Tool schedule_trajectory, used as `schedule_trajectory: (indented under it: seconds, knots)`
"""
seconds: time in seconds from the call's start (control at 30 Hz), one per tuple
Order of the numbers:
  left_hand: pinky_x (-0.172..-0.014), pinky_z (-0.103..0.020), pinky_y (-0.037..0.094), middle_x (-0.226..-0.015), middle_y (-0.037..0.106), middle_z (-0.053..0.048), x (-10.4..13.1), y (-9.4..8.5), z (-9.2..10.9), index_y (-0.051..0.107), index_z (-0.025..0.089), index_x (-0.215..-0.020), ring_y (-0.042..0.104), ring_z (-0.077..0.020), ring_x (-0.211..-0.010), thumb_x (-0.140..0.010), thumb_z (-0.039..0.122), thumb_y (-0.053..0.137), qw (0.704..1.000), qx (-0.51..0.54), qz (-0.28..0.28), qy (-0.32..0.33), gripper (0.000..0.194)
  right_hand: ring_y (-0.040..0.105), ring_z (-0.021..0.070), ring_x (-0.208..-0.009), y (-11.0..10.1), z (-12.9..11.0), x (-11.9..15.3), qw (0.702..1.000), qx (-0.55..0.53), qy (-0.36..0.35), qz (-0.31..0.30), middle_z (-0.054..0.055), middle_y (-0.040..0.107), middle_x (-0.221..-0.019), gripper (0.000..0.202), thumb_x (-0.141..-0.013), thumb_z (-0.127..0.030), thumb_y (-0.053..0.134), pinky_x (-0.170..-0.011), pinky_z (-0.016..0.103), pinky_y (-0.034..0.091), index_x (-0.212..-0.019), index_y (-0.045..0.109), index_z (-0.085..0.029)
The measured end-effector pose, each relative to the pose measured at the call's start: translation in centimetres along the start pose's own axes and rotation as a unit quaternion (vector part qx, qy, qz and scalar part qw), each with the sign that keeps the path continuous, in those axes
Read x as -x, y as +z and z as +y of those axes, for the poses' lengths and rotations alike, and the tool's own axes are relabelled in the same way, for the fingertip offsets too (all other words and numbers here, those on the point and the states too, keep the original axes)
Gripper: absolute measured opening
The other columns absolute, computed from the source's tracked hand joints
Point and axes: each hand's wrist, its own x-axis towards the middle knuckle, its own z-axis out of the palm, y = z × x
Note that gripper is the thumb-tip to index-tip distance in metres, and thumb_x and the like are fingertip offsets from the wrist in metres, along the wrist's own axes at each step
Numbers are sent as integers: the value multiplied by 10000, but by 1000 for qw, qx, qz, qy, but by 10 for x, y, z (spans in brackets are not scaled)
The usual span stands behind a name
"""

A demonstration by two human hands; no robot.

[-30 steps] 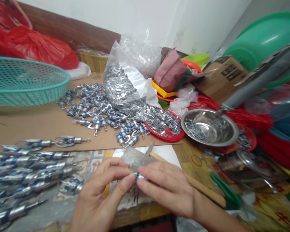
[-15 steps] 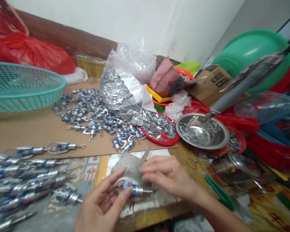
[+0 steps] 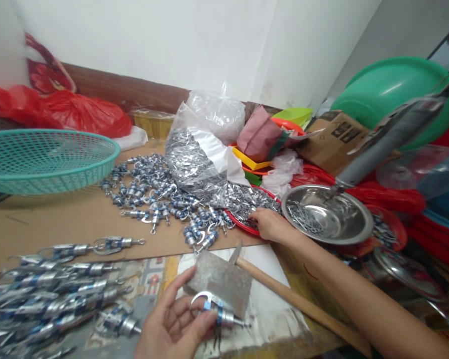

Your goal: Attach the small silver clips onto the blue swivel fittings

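Blue-and-silver hooked assemblies [image 3: 48, 294] lying at far left. My left hand [image 3: 179, 324] pinching one hooked piece [image 3: 223, 317] between thumb and fingers, rod pointing right, by metal block [image 3: 224, 279]; contact unclear. My right hand [image 3: 268, 223] dipping bunched fingertips into metal tabs [image 3: 243, 199] on red plate [image 3: 243, 229]; cannot tell if I'm gripping any. Hammer [image 3: 295, 299] lying beside block. Judging: holding left thumb steady, picking tabs singly, seems best.
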Motion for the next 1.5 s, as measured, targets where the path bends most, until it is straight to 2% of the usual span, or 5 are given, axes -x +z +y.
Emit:
schedule_trajectory:
  seconds: [0.3,0.67,1.03,1.27,1.5]
  knots:
    - [-622,-227,573,-624,721,13,-1,-2,-3,514,156,-1152,708,-187,-636,-494,334,832,1000,-4,-2,6,752,611,173,-891,-5,26,4,993,-39,56,91,64,642,-988,166,-904,-235,507,-814,360,490,-967,635,-149]
    - [-645,-297,583,-637,717,-1,-4,-3,-8,507,170,-1172,714,-225,-654,-503,349,822,1000,-17,0,0,760,652,179,-665,-10,7,11,947,-241,110,182,52,715,-741,164,-777,-186,588,-674,294,498,-882,709,-150]
    - [-649,-267,569,-616,709,15,-4,-3,-1,523,194,-1161,713,-212,-659,-495,357,818,999,-37,-6,-11,746,594,107,-621,-33,-110,70,893,-425,-128,-71,-14,668,-636,75,-766,-168,657,-592,197,444,-744,728,-182]
    - [-667,-237,556,-564,667,54,-5,-5,-1,514,198,-1156,693,-174,-626,-496,331,821,999,-27,-19,-16,741,577,114,-623,-14,-120,65,918,-323,-227,35,0,645,-683,121,-796,-207,640,-587,206,412,-844,750,-226]
    - [-650,-266,566,-623,723,6,-5,-5,1,489,174,-1177,715,-213,-662,-516,311,811,999,-26,-21,-21,749,611,135,-718,-13,-102,79,886,-430,-82,155,20,666,-758,144,-838,-250,586,-643,224,463,-811,716,-194]
